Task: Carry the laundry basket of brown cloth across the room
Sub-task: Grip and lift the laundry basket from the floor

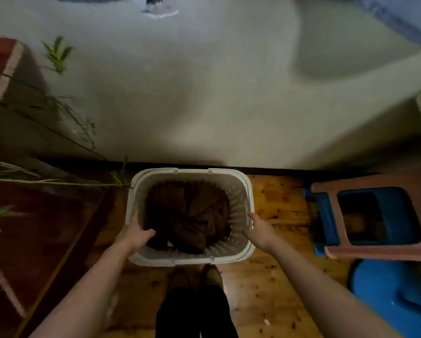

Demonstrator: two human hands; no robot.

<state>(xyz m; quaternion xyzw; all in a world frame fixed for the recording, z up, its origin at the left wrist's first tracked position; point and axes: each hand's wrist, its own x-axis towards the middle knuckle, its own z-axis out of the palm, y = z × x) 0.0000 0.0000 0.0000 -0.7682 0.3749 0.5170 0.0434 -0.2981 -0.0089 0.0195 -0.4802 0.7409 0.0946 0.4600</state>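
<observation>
White perforated plastic laundry basket (238, 203) holds crumpled brown cloth (187, 215); left hand (133, 234) grips its left rim, right hand (259, 230) its right rim.

Pink stool (373, 251) over blue tub (380, 215), leafy plant (58, 56), wooden floor (285, 203).

arms (87, 289): bare, sleeveless | trousers (195, 313): dark | shoes (212, 274): dull olive

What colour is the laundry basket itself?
White, with perforated walls; the laundry basket shows best in the head view.
</observation>
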